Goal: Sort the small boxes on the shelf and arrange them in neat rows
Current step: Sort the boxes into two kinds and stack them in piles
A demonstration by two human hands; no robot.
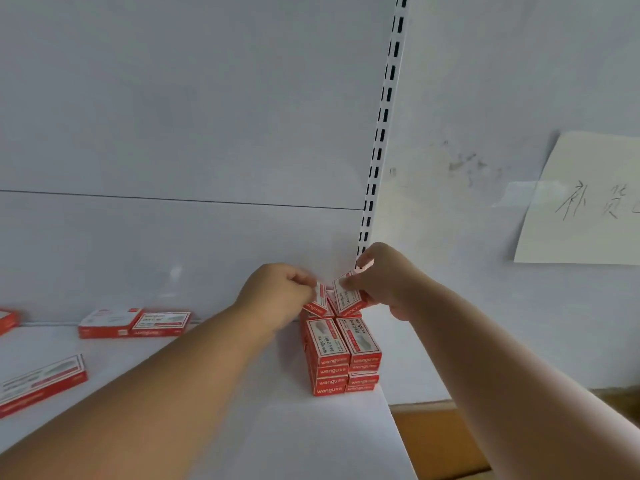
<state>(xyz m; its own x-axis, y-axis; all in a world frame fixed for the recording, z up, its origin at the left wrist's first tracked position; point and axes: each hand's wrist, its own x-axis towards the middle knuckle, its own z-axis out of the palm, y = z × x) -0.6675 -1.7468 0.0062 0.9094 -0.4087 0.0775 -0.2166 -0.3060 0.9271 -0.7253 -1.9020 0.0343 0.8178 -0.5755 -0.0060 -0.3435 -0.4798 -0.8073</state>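
Red-and-white boxes are stacking up at the shelf's [242, 427] right end, two neat columns [343, 355] done. Left hand [277, 296] pinches one box [318, 301], right hand [388, 282] grips another [346, 299], both tilted over what looks like a back row. Loose boxes [135, 322] wait further left.
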